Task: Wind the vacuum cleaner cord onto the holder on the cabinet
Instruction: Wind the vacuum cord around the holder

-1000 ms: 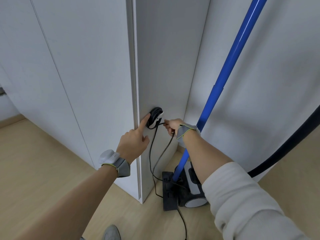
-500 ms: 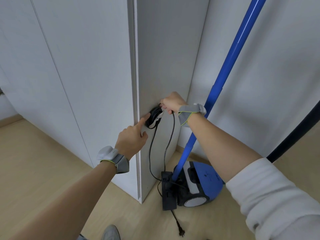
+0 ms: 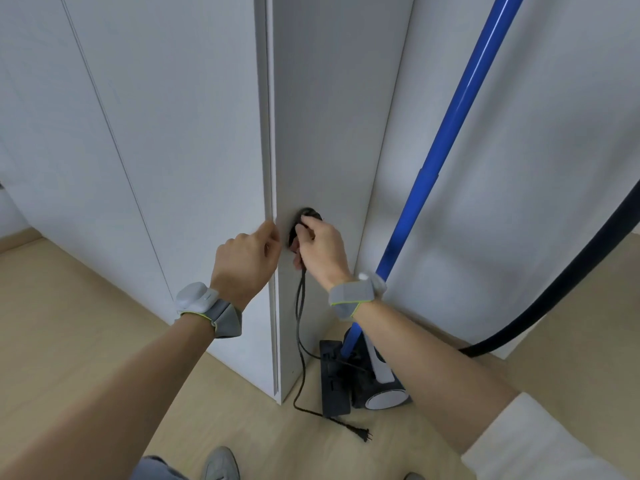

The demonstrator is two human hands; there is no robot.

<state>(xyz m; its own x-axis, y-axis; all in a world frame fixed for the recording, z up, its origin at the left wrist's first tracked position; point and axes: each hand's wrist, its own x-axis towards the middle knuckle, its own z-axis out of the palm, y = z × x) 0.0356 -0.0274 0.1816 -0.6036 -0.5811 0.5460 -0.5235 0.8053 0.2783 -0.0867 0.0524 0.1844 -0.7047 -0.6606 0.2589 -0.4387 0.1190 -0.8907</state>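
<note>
R hand (image 3: 320,249) curled, gripping cord (image 3: 300,306) (at holder (image 3: 306,213)).

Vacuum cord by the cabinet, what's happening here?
A person is winding the black cord onto a holder fixed to the side of the white cabinet. The right hand grips the cord right at the holder, fingers curled round it. The left hand is at the cabinet's front edge beside the holder, fingers curled, apparently holding nothing. Two strands hang down to the floor, where the plug lies loose near the vacuum cleaner, so some cord is not yet wound.
</note>
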